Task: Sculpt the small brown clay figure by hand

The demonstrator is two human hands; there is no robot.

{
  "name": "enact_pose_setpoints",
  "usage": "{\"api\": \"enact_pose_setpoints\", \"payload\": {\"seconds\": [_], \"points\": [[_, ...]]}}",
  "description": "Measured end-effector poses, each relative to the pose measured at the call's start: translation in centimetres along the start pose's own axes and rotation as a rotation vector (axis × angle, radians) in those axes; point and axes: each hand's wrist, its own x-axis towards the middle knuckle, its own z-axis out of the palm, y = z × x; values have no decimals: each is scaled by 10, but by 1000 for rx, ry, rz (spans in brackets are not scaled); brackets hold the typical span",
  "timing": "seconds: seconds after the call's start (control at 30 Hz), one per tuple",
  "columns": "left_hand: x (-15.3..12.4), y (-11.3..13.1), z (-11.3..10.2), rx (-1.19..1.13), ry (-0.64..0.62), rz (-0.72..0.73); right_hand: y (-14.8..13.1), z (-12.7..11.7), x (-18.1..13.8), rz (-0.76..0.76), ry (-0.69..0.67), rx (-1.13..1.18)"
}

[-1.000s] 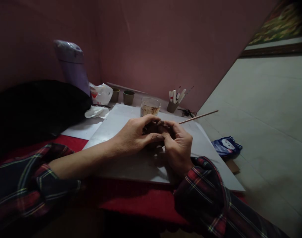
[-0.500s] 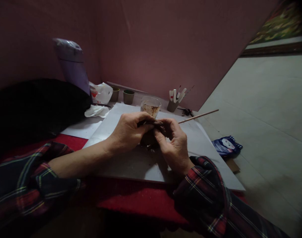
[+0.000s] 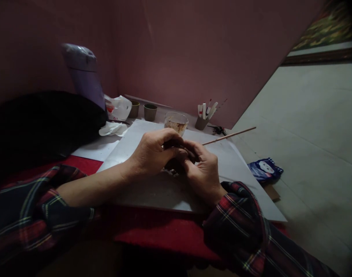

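Over the middle of the white board (image 3: 152, 192), my two hands meet with their fingertips together. My left hand (image 3: 157, 152) curls its fingers and thumb on a piece of dark brown clay (image 3: 191, 154), mostly hidden by the fingers. From the other side my right hand (image 3: 203, 169) pinches the same clay. Just under the hands sits more dark clay (image 3: 172, 169), partly in shadow. A thin wooden stick (image 3: 230, 135) reaches out to the right from behind my right hand; its near end is hidden, so I cannot tell whether it is held.
Behind my hands stands a smeared glass (image 3: 176, 122). Further back are small pots (image 3: 150, 112) and a cup of brushes and tools (image 3: 201, 123). Crumpled tissue (image 3: 112, 129), a purple flask (image 3: 86, 79) and a black bundle (image 3: 45, 127) lie left. A blue packet (image 3: 264, 170) is at right.
My fingers have closed further over the clay, and less of it shows. My right fingertips have shifted slightly left and my thumbs now meet. The stick has barely moved.
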Motion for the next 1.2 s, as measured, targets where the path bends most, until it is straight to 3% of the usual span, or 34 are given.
{"api": "enact_pose_setpoints", "payload": {"seconds": [0.23, 0.47, 1.03, 1.2], "points": [[1, -1, -3, -2, -26, 62, 0, -2, 1, 44, 66, 70], [-2, 0, -1, -82, -328, -32, -7, -3, -2, -46, -11, 72], [-3, -1, 0, -87, -288, -83, -5, -1, -2, 8, 24, 112], [0, 0, -2, -35, -211, -121, -4, -2, 3, 93, 149, 164]]}}
